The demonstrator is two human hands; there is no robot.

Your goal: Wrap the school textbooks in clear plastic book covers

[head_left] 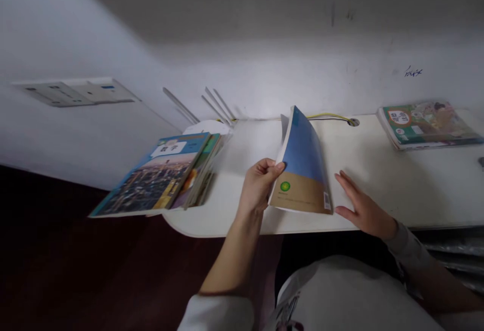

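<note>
My left hand point(259, 185) grips the left edge of a thin book point(302, 170) with a blue and tan back cover, holding that cover raised and bent off the white desk point(397, 180). A green round mark and a barcode show on the tan part. My right hand point(361, 207) lies flat on the desk just right of the book, fingers stretched out, touching or next to the book's lower right corner.
A stack of books point(166, 175) with a city photo cover lies at the desk's left end, overhanging the edge. Another colourful book point(427, 124) lies far right. A yellow cable point(328, 116) runs to a hole near the wall. A wall socket panel point(75, 91) is at left.
</note>
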